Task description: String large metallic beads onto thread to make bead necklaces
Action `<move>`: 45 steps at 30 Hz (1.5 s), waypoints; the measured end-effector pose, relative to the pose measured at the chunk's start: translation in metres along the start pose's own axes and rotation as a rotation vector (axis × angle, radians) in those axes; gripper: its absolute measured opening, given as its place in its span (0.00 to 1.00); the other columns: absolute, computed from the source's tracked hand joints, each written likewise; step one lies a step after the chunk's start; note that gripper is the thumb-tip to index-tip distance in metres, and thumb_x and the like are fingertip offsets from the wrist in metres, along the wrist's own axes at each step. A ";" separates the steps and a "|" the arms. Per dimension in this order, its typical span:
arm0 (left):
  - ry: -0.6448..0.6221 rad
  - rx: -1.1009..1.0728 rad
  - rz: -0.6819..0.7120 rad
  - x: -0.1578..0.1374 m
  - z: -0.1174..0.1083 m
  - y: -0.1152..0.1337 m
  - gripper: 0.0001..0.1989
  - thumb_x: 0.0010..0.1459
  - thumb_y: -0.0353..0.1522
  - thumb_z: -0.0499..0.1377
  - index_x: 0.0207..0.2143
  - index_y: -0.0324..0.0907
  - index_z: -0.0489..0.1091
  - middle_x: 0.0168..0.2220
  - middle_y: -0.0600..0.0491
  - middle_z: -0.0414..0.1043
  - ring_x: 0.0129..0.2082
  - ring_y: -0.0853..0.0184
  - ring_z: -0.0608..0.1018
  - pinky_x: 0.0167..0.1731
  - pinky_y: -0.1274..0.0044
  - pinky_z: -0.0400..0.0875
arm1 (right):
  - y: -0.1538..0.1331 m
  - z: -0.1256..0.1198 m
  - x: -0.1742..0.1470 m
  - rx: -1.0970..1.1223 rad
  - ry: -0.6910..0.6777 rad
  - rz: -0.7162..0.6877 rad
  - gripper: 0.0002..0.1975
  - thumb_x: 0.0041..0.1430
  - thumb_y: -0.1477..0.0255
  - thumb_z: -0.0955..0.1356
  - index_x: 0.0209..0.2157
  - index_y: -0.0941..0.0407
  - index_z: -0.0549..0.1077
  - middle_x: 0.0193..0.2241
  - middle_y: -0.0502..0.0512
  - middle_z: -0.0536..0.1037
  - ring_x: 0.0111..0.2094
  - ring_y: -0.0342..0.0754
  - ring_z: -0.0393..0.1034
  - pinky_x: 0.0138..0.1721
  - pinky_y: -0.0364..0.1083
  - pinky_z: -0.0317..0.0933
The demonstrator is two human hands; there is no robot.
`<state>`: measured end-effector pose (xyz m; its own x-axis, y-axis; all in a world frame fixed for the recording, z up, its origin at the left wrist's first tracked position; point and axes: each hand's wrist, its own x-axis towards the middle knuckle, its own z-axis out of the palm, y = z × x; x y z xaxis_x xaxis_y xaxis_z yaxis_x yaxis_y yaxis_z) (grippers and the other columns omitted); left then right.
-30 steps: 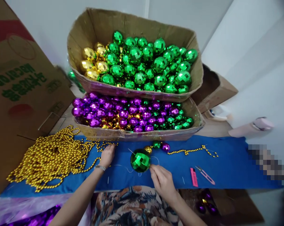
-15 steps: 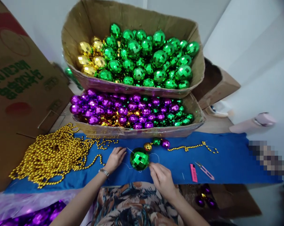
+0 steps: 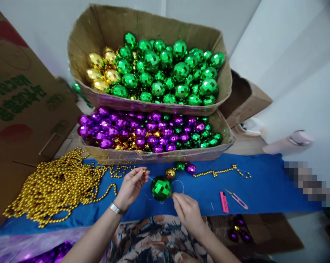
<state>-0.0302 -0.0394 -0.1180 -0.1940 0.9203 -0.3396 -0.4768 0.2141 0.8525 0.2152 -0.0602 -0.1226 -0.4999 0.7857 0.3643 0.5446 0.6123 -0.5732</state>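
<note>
A large shiny green faceted ball hangs over the blue cloth, a needle-like pale tip sticking out of its upper left side. My right hand pinches at the ball's right edge. Thin white thread loops out behind and below it. To the left, my left hand has thumb and fingers closed on a small gold bead, close to the pale tip. Just behind the ball lies a strand with a gold ball, a green ball, a purple ball and a gold bead chain.
Gold bead strings are heaped at the left. Two cardboard boxes of balls, an upper one and a lower one, stand at the back. A pink lighter and thread snips lie at right, a pink bottle beyond.
My left hand has risen slightly and turned, and its fingers now pinch a small gold bead. My right hand and the green ball stay nearly in place. The whole view has shifted a little.
</note>
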 end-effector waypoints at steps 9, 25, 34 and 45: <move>-0.005 -0.193 -0.085 -0.017 0.021 0.011 0.15 0.44 0.33 0.71 0.35 0.37 0.75 0.33 0.49 0.77 0.29 0.71 0.77 0.31 0.80 0.73 | -0.002 -0.004 0.001 -0.033 0.012 0.001 0.12 0.67 0.76 0.57 0.36 0.56 0.70 0.27 0.54 0.75 0.30 0.45 0.72 0.32 0.43 0.63; -0.029 -0.110 -0.006 -0.018 0.024 0.010 0.14 0.41 0.34 0.72 0.29 0.40 0.72 0.26 0.57 0.71 0.25 0.74 0.73 0.28 0.81 0.68 | -0.002 -0.010 -0.005 -0.052 -0.007 -0.017 0.12 0.66 0.77 0.57 0.37 0.57 0.70 0.27 0.55 0.75 0.31 0.46 0.72 0.32 0.44 0.63; -0.112 0.196 0.033 -0.031 0.041 -0.008 0.12 0.46 0.36 0.69 0.32 0.40 0.76 0.27 0.53 0.74 0.26 0.72 0.72 0.28 0.80 0.66 | 0.010 -0.001 -0.025 0.014 0.056 0.092 0.09 0.67 0.75 0.57 0.39 0.56 0.67 0.28 0.52 0.75 0.29 0.44 0.72 0.30 0.41 0.64; -0.292 0.669 0.524 -0.038 0.059 -0.018 0.04 0.57 0.31 0.60 0.32 0.44 0.75 0.35 0.48 0.75 0.37 0.63 0.76 0.38 0.74 0.69 | 0.045 -0.005 -0.041 -0.082 0.071 0.107 0.13 0.67 0.74 0.58 0.49 0.56 0.68 0.41 0.59 0.76 0.41 0.48 0.74 0.39 0.44 0.70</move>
<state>0.0365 -0.0586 -0.0967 0.0225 0.9805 0.1951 0.2283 -0.1950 0.9538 0.2634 -0.0644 -0.1601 -0.3883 0.8495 0.3571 0.6471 0.5273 -0.5507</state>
